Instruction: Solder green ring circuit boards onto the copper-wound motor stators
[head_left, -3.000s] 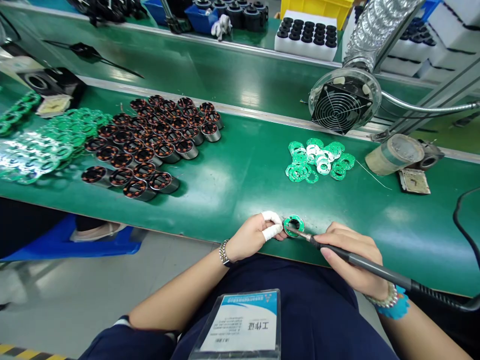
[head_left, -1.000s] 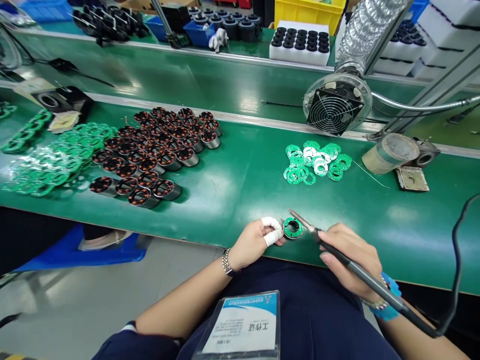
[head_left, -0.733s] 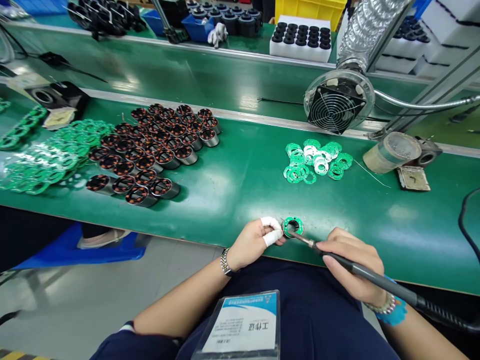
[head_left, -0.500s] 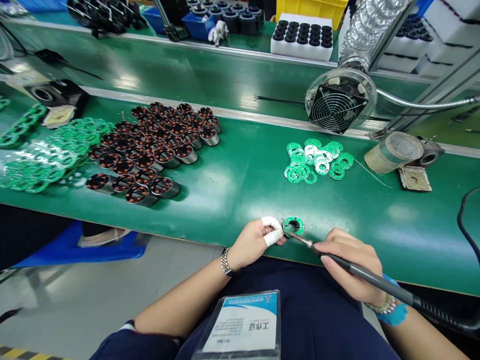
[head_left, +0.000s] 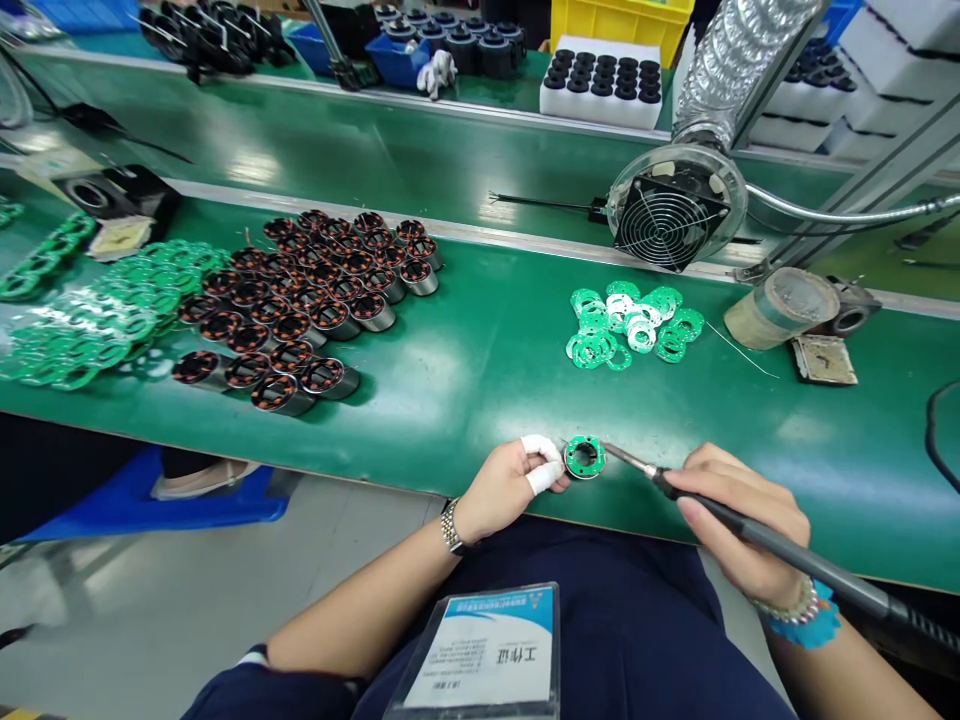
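Observation:
My left hand (head_left: pixel 511 478), with white tape on two fingers, pinches the left side of a motor stator (head_left: pixel 568 474) near the bench's front edge. A green ring-shaped circuit board (head_left: pixel 576 466) sits on top of the stator, its centre hole facing up. My right hand (head_left: pixel 746 515) is closed around the dark handle of a soldering iron (head_left: pixel 705 500). The iron's tip lies at the right rim of the board; whether it touches cannot be made out.
Many wound stators (head_left: pixel 322 290) stand left of centre beside green board panels (head_left: pixel 112 320). Loose ring boards (head_left: pixel 637 320) lie ahead. A fan with a duct (head_left: pixel 670 215), a tan container (head_left: pixel 780 308) and a sponge holder (head_left: pixel 823 360) stand at the right.
The soldering iron's tip has moved from the board's lower middle to its right rim. My right hand has shifted right with it; my left hand keeps its hold.

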